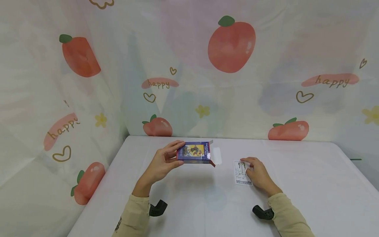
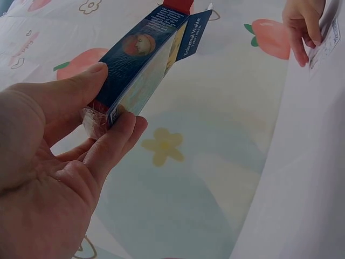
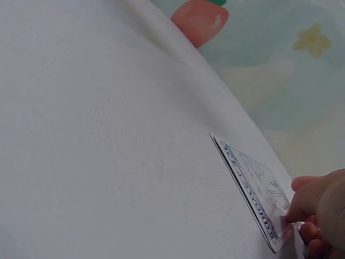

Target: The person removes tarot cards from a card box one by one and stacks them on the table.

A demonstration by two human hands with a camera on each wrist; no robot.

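Observation:
My left hand point(image 1: 162, 163) grips a blue tarot card box point(image 1: 193, 152) by its left end, thumb on one side and fingers on the other. The box is held above the table, its flaps spread at the right end. In the left wrist view the dark side panel of the box point(image 2: 137, 51) and crinkled clear wrap at its near end show. My right hand point(image 1: 260, 173) pinches a thin stack of tarot cards point(image 1: 241, 176) by its right side, low over the tabletop. The top card point(image 3: 253, 186) has a line-drawn picture and a lettered border.
A white cloth covers the table point(image 1: 207, 210). Behind and to the left hang printed curtains point(image 1: 189, 108) with peaches and the word "happy". A black wrist mount point(image 1: 158, 208) juts from the left sleeve, another point(image 1: 263, 213) from the right.

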